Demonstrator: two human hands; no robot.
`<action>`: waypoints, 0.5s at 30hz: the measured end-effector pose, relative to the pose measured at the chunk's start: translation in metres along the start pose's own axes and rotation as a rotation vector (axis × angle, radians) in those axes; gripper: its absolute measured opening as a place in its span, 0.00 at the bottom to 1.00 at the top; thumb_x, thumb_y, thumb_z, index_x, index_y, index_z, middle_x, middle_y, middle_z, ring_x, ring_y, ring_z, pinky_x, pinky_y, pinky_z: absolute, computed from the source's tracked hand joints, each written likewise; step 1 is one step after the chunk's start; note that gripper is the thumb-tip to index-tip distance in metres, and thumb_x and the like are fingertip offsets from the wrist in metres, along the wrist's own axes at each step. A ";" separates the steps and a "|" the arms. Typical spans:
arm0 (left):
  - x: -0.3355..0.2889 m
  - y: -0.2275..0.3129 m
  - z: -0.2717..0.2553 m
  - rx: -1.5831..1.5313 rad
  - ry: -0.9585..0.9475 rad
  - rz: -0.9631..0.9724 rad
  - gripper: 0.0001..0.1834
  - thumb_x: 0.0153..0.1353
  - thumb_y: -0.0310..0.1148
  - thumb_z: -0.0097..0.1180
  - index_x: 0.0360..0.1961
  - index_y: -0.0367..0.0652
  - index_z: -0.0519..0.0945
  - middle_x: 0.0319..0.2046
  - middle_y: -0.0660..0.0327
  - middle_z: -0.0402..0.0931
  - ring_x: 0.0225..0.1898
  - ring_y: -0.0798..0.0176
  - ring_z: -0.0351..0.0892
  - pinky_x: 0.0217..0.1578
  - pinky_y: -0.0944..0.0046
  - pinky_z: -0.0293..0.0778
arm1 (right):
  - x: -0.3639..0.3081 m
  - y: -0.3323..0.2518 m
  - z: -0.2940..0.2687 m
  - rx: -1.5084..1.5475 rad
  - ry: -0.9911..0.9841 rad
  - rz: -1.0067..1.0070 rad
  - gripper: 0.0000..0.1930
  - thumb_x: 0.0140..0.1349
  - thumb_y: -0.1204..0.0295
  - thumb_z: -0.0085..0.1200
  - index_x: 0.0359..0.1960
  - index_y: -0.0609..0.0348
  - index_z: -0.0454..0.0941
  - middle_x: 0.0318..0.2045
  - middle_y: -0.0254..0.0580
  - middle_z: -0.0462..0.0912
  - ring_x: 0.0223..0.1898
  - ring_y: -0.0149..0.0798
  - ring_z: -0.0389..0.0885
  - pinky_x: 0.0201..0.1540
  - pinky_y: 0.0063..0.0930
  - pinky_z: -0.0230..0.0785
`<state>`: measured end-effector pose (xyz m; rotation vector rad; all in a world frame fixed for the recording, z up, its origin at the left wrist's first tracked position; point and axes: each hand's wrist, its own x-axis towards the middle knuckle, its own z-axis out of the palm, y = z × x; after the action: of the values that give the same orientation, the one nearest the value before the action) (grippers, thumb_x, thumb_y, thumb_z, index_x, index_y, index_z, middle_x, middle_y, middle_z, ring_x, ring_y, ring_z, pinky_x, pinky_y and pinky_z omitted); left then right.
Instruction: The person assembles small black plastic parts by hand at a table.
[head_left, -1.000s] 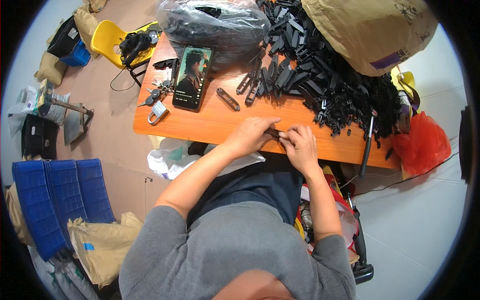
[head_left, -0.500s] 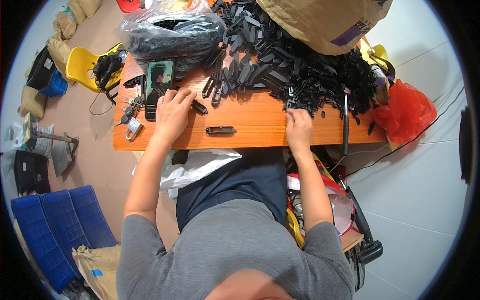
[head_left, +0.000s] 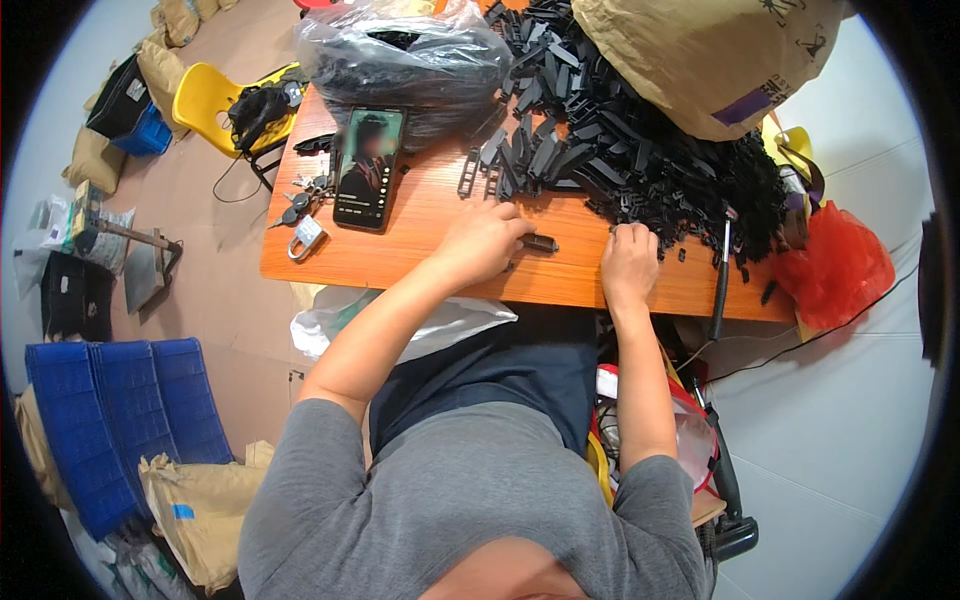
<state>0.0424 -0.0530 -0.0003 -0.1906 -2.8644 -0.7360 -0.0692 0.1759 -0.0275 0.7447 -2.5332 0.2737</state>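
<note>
My left hand (head_left: 482, 243) is over the wooden table near its front edge, its fingers closed on a small black oblong plastic part (head_left: 540, 243). Something dark shows under that hand, mostly hidden by it. To the right, my right hand (head_left: 630, 262) rests at the near edge of a pile of small black parts (head_left: 655, 205), fingertips pinched together; whatever they hold is hidden. Longer black plastic pieces (head_left: 548, 155) are heaped behind both hands. Two open frame-like black parts (head_left: 468, 172) lie on the table beyond my left hand.
A lit phone (head_left: 368, 170), keys (head_left: 297, 205) and a padlock (head_left: 307, 239) lie on the left. Behind them sits a clear bag of black parts (head_left: 400, 65). A black-handled hammer (head_left: 721, 275) overhangs the front edge beside a red bag (head_left: 835, 265); a paper sack (head_left: 710, 60) stands behind.
My left hand has moved right from beside the phone with the black part, now near my right hand. My right hand stays by the pile. The whole view has shifted somewhat.
</note>
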 end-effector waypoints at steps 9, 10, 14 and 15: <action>-0.011 -0.008 -0.003 -0.074 0.015 -0.077 0.17 0.53 0.28 0.63 0.46 0.45 0.84 0.39 0.58 0.78 0.47 0.51 0.74 0.50 0.54 0.71 | -0.019 -0.007 -0.021 0.448 -0.160 -0.014 0.07 0.52 0.75 0.63 0.31 0.58 0.76 0.34 0.42 0.79 0.41 0.49 0.76 0.43 0.41 0.70; -0.010 -0.007 -0.003 -0.080 0.013 -0.071 0.17 0.53 0.28 0.63 0.46 0.45 0.84 0.39 0.58 0.78 0.47 0.51 0.74 0.50 0.54 0.71 | -0.018 -0.007 -0.023 0.492 -0.181 0.030 0.07 0.52 0.75 0.63 0.31 0.58 0.77 0.34 0.43 0.79 0.41 0.50 0.76 0.43 0.41 0.70; -0.009 -0.006 -0.004 -0.072 0.012 -0.062 0.17 0.53 0.29 0.63 0.46 0.46 0.83 0.40 0.58 0.78 0.47 0.51 0.75 0.50 0.55 0.71 | -0.017 -0.002 -0.020 0.591 -0.301 0.204 0.08 0.51 0.74 0.64 0.33 0.59 0.79 0.34 0.44 0.79 0.43 0.50 0.77 0.44 0.42 0.70; -0.008 -0.006 -0.003 -0.078 0.008 -0.069 0.17 0.53 0.29 0.63 0.47 0.46 0.83 0.40 0.58 0.78 0.47 0.51 0.75 0.50 0.55 0.71 | -0.018 -0.003 -0.020 0.591 -0.301 0.202 0.08 0.51 0.74 0.64 0.33 0.59 0.79 0.34 0.44 0.79 0.43 0.50 0.77 0.44 0.42 0.70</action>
<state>0.0499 -0.0602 -0.0019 -0.0993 -2.8494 -0.8606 -0.0464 0.1874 -0.0187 0.7810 -2.8396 1.0861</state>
